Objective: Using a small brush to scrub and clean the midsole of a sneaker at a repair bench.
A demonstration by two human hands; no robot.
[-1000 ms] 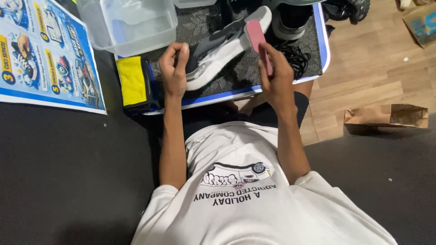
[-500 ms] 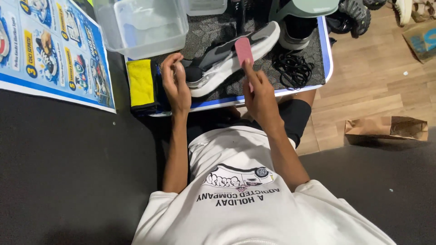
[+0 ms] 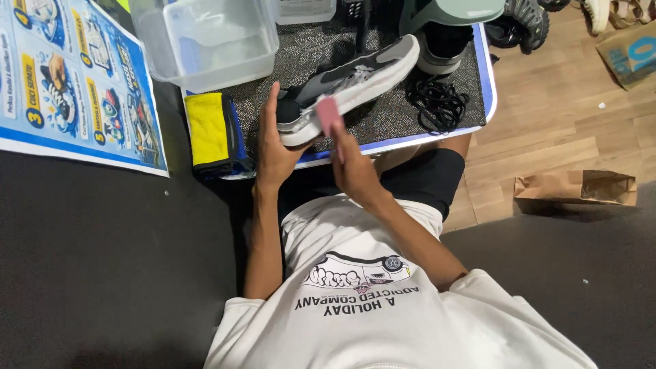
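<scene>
At the near edge of the mat point(image 3: 471, 75), the left hand point(image 3: 273, 154) cups the heel of the grey shoe point(image 3: 352, 78), fingers wrapped round to steady it. The right hand point(image 3: 352, 167) pinches a pink eraser block point(image 3: 329, 113) against the white sole, angled for rubbing. Loose black laces point(image 3: 437, 101) lie right of the shoe, a yellow cloth point(image 3: 205, 130) left, a clear tub point(image 3: 212, 41) beyond.

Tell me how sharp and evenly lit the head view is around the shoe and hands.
Head view: the shoe and pink block look fairly sharp; the left hand and right hand are slightly soft; the clear tub catches pale glare; the dark floor stays dim.
</scene>
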